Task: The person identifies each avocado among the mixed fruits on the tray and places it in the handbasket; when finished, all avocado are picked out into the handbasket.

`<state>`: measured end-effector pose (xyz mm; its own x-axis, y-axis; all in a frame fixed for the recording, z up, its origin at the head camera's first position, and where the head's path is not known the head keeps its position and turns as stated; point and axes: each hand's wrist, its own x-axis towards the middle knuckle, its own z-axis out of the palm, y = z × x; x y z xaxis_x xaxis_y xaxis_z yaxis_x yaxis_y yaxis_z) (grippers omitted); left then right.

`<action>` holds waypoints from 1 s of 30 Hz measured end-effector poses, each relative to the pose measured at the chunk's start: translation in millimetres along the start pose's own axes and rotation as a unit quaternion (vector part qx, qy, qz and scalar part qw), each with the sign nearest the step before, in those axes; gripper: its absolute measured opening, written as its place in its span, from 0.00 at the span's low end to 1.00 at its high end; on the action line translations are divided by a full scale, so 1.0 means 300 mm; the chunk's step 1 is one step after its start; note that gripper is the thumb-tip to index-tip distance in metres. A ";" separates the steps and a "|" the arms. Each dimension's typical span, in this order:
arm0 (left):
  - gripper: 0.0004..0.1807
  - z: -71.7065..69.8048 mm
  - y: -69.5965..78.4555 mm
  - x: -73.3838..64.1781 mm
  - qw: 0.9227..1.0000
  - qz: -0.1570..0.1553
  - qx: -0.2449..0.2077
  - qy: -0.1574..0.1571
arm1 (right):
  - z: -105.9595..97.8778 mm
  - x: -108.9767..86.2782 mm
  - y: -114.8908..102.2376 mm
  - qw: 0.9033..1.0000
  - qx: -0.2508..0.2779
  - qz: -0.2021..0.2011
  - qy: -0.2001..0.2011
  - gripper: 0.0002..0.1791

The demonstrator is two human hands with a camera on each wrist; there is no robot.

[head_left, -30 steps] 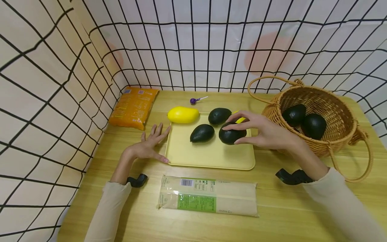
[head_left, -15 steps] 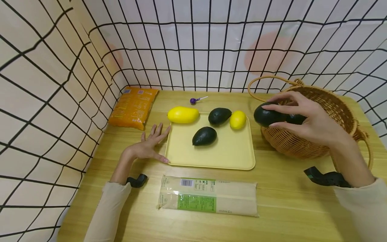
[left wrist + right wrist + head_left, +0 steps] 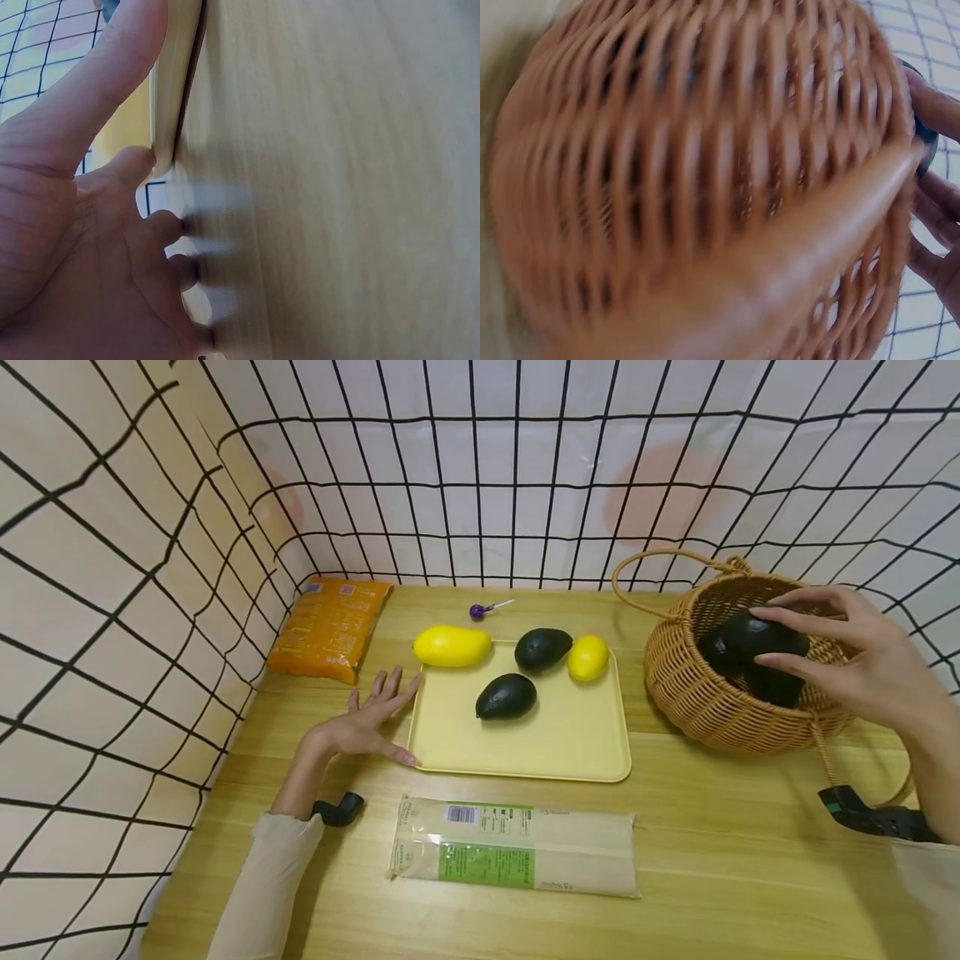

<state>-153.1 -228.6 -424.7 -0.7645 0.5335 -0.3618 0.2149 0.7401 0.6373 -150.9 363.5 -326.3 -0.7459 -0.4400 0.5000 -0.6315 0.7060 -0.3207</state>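
My right hand [image 3: 862,652] pinches a dark avocado [image 3: 765,635] between thumb and fingers at the mouth of the wicker basket [image 3: 705,702]. Other dark avocados lie under it, partly covered. In the right wrist view the basket's woven side fills most of the picture, and the fingers hold the avocado [image 3: 928,142] at its rim. My left hand [image 3: 363,722] is spread at the left edge of the yellow tray [image 3: 555,752], thumb and a finger touching it. On the tray lie two avocados [image 3: 506,697] and a lemon [image 3: 588,658]; a yellow mango [image 3: 452,646] overlaps its back left corner.
An orange packet [image 3: 330,628] lies at the back left. Behind the tray is a purple lollipop [image 3: 480,610]. A long pale package with a green label [image 3: 517,847] lies in front. Black wire grid [image 3: 517,485] walls the table at the back and sides.
My right hand has carried the avocado rightward from the tray to over the basket. The lemon it covered now shows. The left hand has stayed put.
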 end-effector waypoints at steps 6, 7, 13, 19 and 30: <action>0.70 -0.002 -0.001 -0.002 1.000 -0.004 -0.004 0.002 | 0.006 -0.040 0.043 0.999 -0.009 0.041 -0.005 0.29; 0.70 -0.002 -0.001 -0.002 1.000 -0.004 -0.005 0.002 | 0.007 -0.046 0.049 0.999 -0.008 0.047 -0.005 0.29; 0.70 -0.002 -0.001 0.000 1.000 -0.003 -0.004 0.002 | 0.015 -0.073 0.077 0.999 0.001 0.051 -0.001 0.28; 0.70 -0.002 0.001 -0.001 1.000 -0.004 -0.002 0.001 | 0.032 -0.097 0.088 0.998 -0.008 0.062 -0.005 0.32; 0.70 0.000 0.000 -0.003 1.000 0.000 -0.001 0.002 | 0.048 -0.108 0.086 0.997 -0.011 0.076 -0.006 0.34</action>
<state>-152.4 -228.9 -424.4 -0.7669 0.5314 -0.3598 0.2133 0.7398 0.6381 -146.0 387.9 -362.4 -0.8349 -0.3344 0.4372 -0.5070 0.7764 -0.3743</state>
